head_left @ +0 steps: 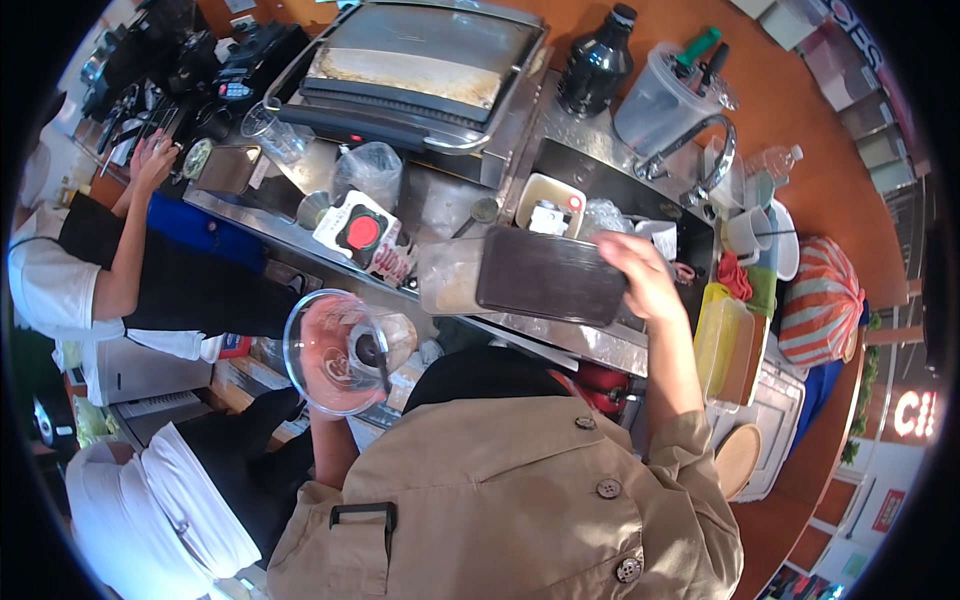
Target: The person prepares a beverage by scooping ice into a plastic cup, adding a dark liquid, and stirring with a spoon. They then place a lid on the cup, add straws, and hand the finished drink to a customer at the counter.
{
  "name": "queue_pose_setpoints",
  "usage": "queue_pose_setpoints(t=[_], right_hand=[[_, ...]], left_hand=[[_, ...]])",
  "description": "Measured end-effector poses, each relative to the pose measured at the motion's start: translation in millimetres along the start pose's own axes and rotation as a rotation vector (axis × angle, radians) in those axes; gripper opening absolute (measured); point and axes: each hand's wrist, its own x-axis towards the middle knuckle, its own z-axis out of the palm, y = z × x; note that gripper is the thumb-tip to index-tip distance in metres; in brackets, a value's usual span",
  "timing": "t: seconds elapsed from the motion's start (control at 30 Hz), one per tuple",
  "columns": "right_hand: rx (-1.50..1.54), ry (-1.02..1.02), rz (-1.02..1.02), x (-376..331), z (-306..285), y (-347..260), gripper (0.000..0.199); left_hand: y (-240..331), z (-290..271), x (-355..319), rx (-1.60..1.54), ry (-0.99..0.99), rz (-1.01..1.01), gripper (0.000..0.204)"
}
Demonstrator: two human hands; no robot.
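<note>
My right hand (640, 272) grips the near-right end of a dark brown rectangular tray (550, 275), tilted above the sink's front edge. Beside the tray's left end is a translucent plastic container (446, 278); whether the two touch, I cannot tell. Low on the left, my left hand (325, 345) holds a clear round jar (340, 300), its fingers showing through the wall. A dark round piece sits at the jar's middle. Behind the tray, a cream tub (549, 205) with a small white item stands in the sink (560, 158).
A metal press grill (405, 70) stands at the back, near a dark bottle (597, 60) and a clear bucket (665, 100) of utensils. A curved faucet (715, 165) overhangs the sink. A carton with a red cap (363, 232) sits left. Two other people work at left.
</note>
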Motion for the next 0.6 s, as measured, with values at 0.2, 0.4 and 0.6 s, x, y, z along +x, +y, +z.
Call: queue_pose_setpoints(t=[0.2, 0.4, 0.6], right_hand=[[-0.432, -0.202, -0.164, 53, 50, 6, 0.019], [-0.512, -0.164, -0.357, 61, 67, 4, 0.017], [-0.626, -0.119, -0.4, 48, 86, 1, 0.024]], left_hand=[[-19, -1, -6, -0.098, -0.087, -0.098, 0.106], [-25, 18, 2, -0.119, -0.253, -0.165, 0.096], [-26, 25, 3, -0.125, -0.361, -0.192, 0.097]])
